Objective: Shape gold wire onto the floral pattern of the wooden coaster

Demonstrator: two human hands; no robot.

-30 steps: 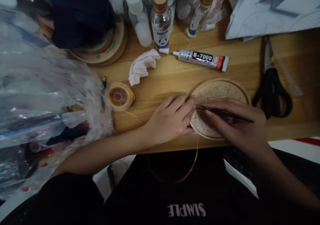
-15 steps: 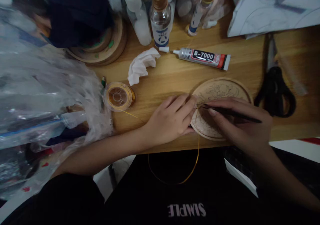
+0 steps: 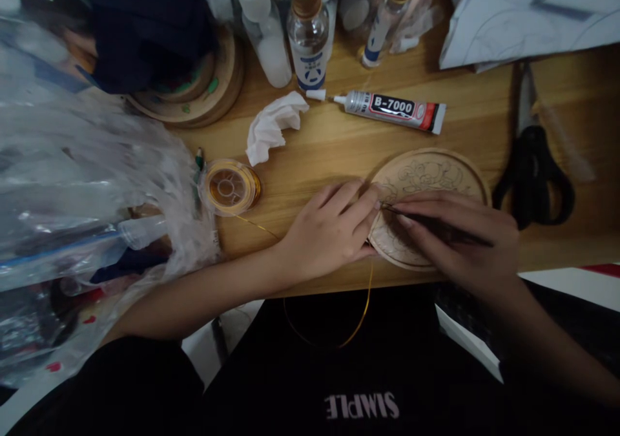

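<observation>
A round wooden disc [image 3: 426, 171] with line drawings lies at the table's front edge. My left hand [image 3: 334, 229] rests on its left rim, fingers bent together, pressing the rim. My right hand [image 3: 455, 236] is over the disc, closed around dark tweezers [image 3: 436, 224] whose tips meet the left fingertips. A golden thread [image 3: 367, 307] hangs from beneath the left hand in a loop over the table edge. Left of that hand stands a spool of golden thread [image 3: 230, 187], its strand running under the left wrist.
Behind the disc lie a glue tube [image 3: 394, 110] and crumpled tissue [image 3: 274, 126]. Black scissors [image 3: 533, 177] lie at the right. Bottles [image 3: 310, 42] stand at the back, papers [image 3: 523, 22] at the back right. Plastic bags [image 3: 97, 165] cover the left side.
My right hand and the tweezers have shifted slightly left. The hanging thread loop has moved left and become a little smaller. My left hand stays nearly still.
</observation>
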